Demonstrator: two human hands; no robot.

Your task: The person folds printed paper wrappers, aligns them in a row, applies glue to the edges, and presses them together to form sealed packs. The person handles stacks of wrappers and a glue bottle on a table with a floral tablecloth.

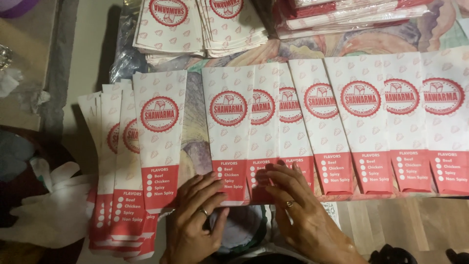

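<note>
White paper sleeves with red round stamps and red bottom bands lie in an overlapping row [342,127] across the table [391,225], from its middle to the right edge. Both hands rest flat on the lower ends of the sleeves near the front edge. The left hand [198,215] has its fingers spread open on the first sleeve of the row [228,132], gripping nothing; the right hand [293,205] presses open fingers on the next sleeve [264,132]. I judge the step is evening out the row; the next move calls for light, flat pressure so that the thin paper does not crease. A fanned pile [132,161] lies at the left, and more stacks [200,24] at the far edge.
</note>
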